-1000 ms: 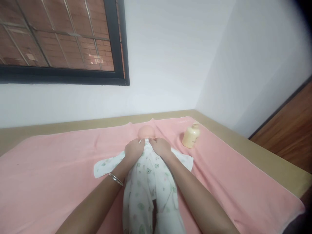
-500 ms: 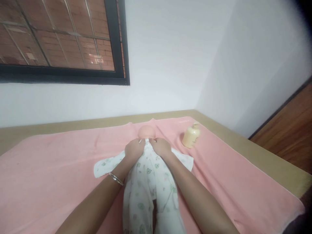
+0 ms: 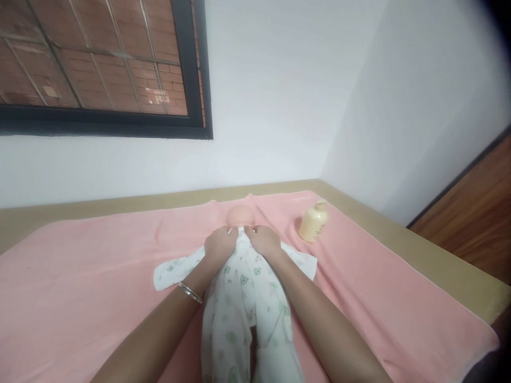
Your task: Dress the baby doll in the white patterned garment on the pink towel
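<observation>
A baby doll lies on a pink towel point(image 3: 99, 255), its round bald head point(image 3: 240, 215) at the far end. White baby clothes point(image 3: 243, 298) with small green and grey prints cover its body, sleeves spread to both sides and legs reaching toward me. At the neckline, my left hand point(image 3: 221, 246) pinches the cloth on the left. My right hand point(image 3: 263, 242) grips the collar on the other side, close to the left one. The doll's neck and chest are hidden beneath the cloth and my fingers.
A pale yellow pump bottle point(image 3: 313, 223) stands on the towel, right of the doll's head. Behind the towel runs a tan surface edge point(image 3: 179, 200) against a white wall point(image 3: 271, 106). A dark-framed barred window point(image 3: 194, 80) is at upper left, wooden panelling point(image 3: 471, 213) at right.
</observation>
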Motion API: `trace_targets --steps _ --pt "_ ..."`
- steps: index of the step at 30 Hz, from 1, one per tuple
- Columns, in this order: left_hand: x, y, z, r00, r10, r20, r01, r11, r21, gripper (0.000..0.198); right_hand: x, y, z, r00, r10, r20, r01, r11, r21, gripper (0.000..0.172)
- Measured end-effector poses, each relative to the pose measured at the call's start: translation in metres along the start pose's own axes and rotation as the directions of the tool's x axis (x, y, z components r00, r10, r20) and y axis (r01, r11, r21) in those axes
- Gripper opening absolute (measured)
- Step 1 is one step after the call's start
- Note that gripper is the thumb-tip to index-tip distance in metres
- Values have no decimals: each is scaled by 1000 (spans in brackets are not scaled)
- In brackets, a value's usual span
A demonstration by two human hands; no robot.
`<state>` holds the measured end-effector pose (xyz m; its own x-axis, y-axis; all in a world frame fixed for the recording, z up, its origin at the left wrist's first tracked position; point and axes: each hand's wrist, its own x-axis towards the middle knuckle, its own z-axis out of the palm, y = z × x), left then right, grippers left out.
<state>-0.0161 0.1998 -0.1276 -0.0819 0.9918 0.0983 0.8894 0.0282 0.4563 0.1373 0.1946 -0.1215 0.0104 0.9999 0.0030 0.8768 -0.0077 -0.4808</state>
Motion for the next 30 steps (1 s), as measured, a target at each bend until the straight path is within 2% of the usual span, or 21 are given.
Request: trace_targets --steps 30 --pt "-1 0 -1 1000 5 3 -5 1000 -27 54 0 0 0 1000 7 -3 -6 1000 19 68"
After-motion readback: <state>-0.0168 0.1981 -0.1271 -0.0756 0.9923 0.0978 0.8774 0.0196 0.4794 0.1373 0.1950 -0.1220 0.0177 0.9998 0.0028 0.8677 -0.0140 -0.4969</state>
